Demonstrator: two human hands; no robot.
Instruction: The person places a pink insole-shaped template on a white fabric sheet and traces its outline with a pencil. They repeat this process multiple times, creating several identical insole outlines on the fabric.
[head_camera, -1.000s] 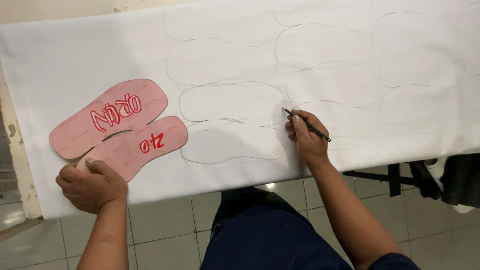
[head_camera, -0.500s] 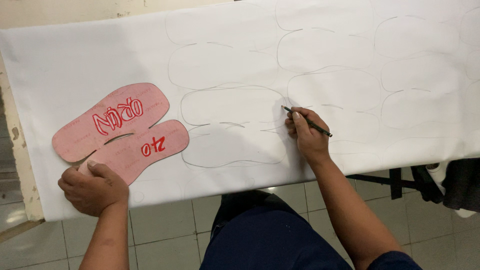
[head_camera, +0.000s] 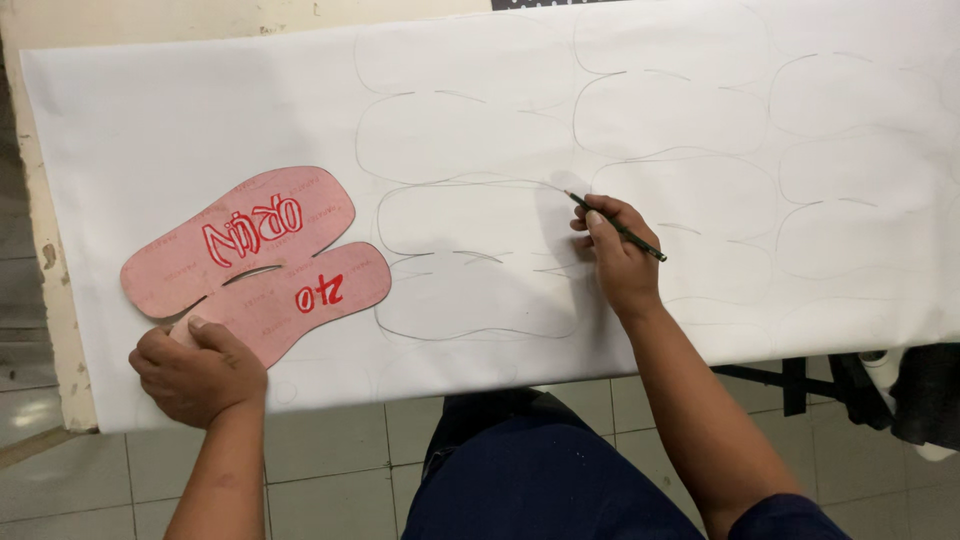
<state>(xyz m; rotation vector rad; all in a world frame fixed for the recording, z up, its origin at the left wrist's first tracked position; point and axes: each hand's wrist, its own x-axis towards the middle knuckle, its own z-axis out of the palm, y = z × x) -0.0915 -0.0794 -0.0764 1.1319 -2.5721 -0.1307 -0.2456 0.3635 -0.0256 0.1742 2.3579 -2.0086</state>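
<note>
A large white sheet (head_camera: 200, 120) lies over the table, marked with several pencil outlines of sole shapes. On its left part rests a pink two-lobed sole template (head_camera: 255, 265) with red writing. My left hand (head_camera: 195, 370) pinches the template's near end at the sheet's front edge. My right hand (head_camera: 620, 255) holds a dark pencil (head_camera: 615, 226), its tip touching the sheet at the upper right corner of a drawn outline (head_camera: 475, 220) in the middle.
The sheet's front edge hangs over the table. Below it are a tiled floor (head_camera: 330, 470), my dark blue trousers (head_camera: 540, 470) and, at the right, black frame bars (head_camera: 790, 380) and dark cloth (head_camera: 925, 390). A worn beige table edge (head_camera: 50, 300) shows at the left.
Both hands and the template keep nearly the same places on the sheet. The pencil tip stays at the same outline corner.
</note>
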